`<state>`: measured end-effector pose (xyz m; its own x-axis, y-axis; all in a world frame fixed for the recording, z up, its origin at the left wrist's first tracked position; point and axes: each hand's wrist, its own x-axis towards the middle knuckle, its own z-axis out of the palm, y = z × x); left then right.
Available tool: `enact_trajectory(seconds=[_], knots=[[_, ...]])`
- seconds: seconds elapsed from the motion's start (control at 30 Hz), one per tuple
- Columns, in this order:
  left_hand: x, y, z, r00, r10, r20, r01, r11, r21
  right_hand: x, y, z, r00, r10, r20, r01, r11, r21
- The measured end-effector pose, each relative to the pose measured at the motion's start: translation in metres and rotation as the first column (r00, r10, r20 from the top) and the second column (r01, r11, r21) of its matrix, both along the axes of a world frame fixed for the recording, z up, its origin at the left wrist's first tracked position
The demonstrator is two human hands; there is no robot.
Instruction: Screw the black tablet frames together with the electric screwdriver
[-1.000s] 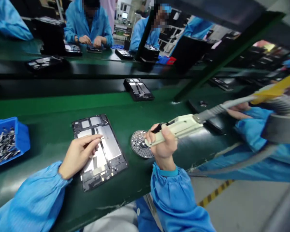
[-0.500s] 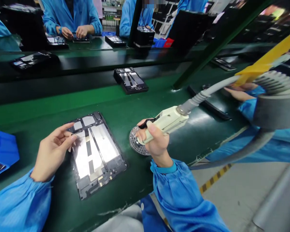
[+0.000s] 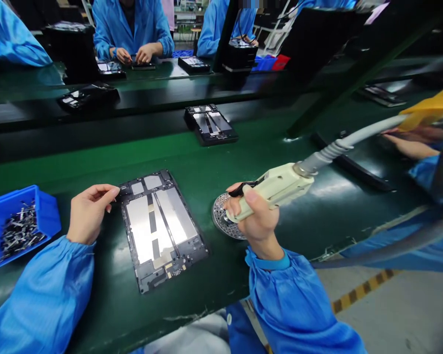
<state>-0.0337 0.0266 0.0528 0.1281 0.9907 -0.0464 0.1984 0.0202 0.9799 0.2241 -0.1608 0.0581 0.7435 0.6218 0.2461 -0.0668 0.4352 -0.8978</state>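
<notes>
An open tablet chassis point(image 3: 161, 228) with silver plates lies on the green bench in front of me. My left hand point(image 3: 89, 211) rests at its upper left corner, fingertips pinching the frame's edge. My right hand point(image 3: 254, 212) is wrapped round a cream electric screwdriver point(image 3: 276, 188) with a grey hose running off to the right. The driver's tip points down onto a round perforated screw tray point(image 3: 223, 221) just right of the chassis.
A blue bin point(image 3: 44, 211) of small metal parts sits at the far left. Another chassis point(image 3: 210, 124) lies on the belt further back. Across the line, people in blue coats work on devices. A neighbour's arm point(image 3: 409, 145) shows at the right.
My left hand has slid off the silver plates to the chassis's upper left corner. The right hand stays at the screw tray with the driver.
</notes>
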Motion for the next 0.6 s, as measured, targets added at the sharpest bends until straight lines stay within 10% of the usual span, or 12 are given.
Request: enact_trajectory(seconds=[0.6], knots=[[0.005, 0.027, -0.015, 1.0, 0.014, -0.02, -0.017, 0.99, -0.14, 0.003, -0.007, 0.024, 0.998, 0.056, -0.016, -0.057, 0.998, -0.04]])
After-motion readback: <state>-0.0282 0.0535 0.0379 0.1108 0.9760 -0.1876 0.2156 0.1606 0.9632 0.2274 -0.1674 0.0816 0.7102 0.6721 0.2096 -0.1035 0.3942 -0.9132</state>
